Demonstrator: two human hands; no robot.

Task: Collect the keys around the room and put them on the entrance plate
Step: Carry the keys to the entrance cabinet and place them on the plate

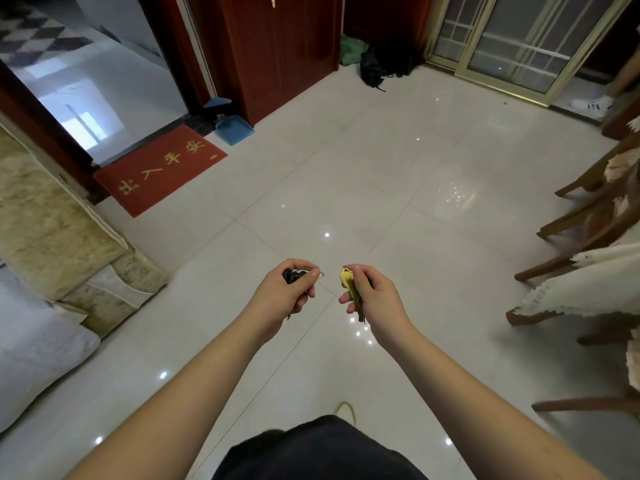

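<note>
Left hand (289, 292) grips black keys (292, 275) | right hand (372, 296) grips brass keys (348, 284) (both over tiled floor (381, 188))

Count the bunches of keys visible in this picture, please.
2: a black-headed key bunch in the left hand, a yellow brass key bunch in the right hand. Others may be hidden.

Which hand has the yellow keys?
The right hand has them: its fingers curl round a bunch with a yellow key on top. The left hand grips black keys instead.
</note>
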